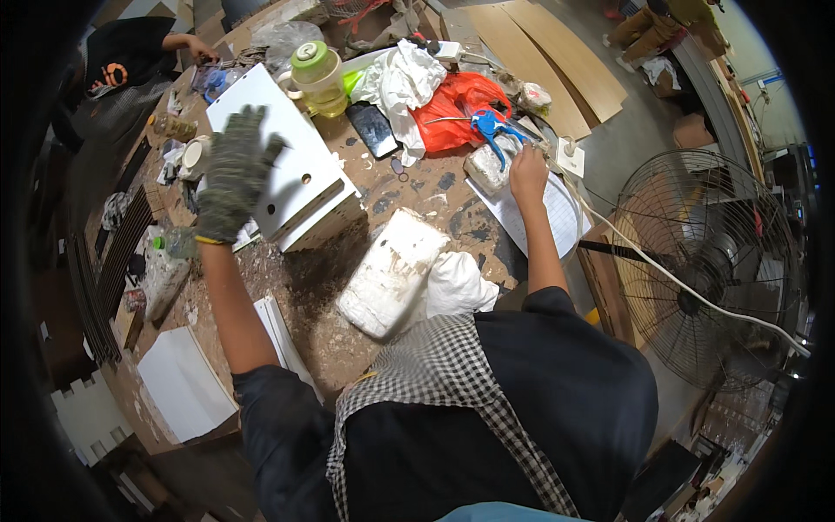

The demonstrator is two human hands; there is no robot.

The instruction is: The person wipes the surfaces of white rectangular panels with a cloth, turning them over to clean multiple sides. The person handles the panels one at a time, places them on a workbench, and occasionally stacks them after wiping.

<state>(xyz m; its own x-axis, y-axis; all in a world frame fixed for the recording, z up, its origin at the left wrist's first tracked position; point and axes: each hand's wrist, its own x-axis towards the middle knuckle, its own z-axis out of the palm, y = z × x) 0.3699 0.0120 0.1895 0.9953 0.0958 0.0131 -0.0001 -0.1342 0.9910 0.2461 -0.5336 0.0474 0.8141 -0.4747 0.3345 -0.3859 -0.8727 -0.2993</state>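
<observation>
Where visible, blotchy worktable (409,196) beside wire fan (689,303)

Exposure uneven: tabletop (391,196) mid-lit, white panel (300,143) bright, left edge murky, pale wall (761,52) top right lit up. Dark shadow beside the panel's near side; can't pin the light source. Gloved left hand (233,174) motion-blurred. Strong fisheye bend, black vignette around the rim.
</observation>
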